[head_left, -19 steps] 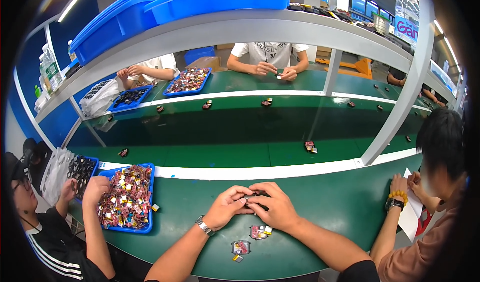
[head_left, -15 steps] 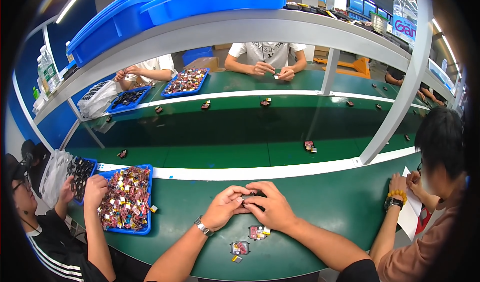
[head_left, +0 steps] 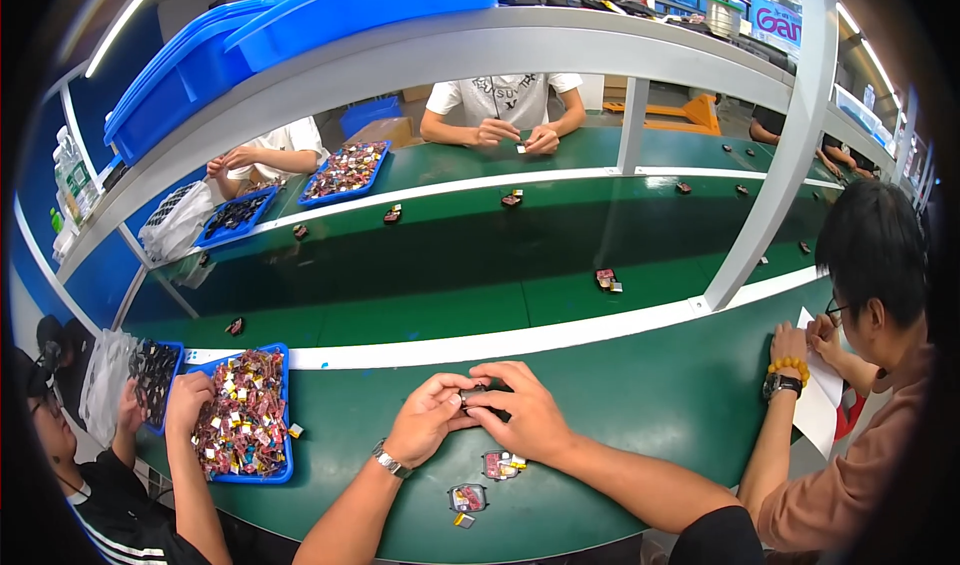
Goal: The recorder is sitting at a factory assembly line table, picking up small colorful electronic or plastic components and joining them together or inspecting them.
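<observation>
My left hand [head_left: 428,423] and my right hand [head_left: 522,411] meet over the green table, both closed around one small dark watch case [head_left: 473,393]. Fingers cover most of it; a grey-black surface shows between them. Nearer to me, between my forearms, lie two open watch cases with pinkish boards inside. The farther open case [head_left: 494,467] has silver and yellow battery pieces over its right side. Beside the nearer open case [head_left: 467,497], a small silver battery with a yellow end [head_left: 464,520] rests on the table.
On the left stands a blue tray [head_left: 286,415] heaped with pink boards and batteries; a co-worker's hand [head_left: 190,400] reaches to it. Another person's hands [head_left: 790,350] are at the right over white paper [head_left: 820,405]. Beyond a white rail [head_left: 500,345], a green belt carries scattered watch parts.
My view has shifted, moving much of the scene left in the picture. Between my fingers more of the dark case's surface now shows. Both hands keep hold of it.
</observation>
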Demonstrator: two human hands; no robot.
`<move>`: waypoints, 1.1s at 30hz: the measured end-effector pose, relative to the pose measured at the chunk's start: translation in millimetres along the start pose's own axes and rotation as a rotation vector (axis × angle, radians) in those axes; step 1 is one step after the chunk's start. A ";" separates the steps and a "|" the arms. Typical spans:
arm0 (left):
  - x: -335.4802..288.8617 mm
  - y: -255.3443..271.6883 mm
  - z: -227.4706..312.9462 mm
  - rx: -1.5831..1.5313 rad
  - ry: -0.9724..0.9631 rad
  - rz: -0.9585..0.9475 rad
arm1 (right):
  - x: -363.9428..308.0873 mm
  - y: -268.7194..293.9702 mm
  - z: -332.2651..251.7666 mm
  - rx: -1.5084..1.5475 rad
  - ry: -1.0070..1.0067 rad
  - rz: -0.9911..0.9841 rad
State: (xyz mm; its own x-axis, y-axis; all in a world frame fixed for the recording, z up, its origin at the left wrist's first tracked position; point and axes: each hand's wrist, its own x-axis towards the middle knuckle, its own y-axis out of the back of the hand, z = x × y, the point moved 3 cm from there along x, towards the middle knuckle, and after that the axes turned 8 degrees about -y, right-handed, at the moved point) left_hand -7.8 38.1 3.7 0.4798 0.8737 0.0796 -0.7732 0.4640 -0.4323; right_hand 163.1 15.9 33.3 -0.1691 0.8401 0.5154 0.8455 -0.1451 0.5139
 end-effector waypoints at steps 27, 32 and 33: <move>-4.8 -8.7 -0.1 0.306 -0.121 0.152 | -5.5 -8.1 16.4 0.286 -0.199 -0.113; 1.4 -6.5 -9.5 0.191 -0.149 0.081 | -8.6 -3.1 30.0 0.525 -0.314 -0.129; 3.4 -7.2 -10.7 0.168 -0.160 0.062 | -8.3 -3.4 33.5 0.507 -0.327 -0.108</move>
State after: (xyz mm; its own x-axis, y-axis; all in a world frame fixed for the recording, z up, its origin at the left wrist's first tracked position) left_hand 3.9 36.2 -2.6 0.3682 0.9070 0.2045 -0.8635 0.4151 -0.2864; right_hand 178.5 26.9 4.3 -0.1710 0.9648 0.1999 0.9815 0.1491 0.1199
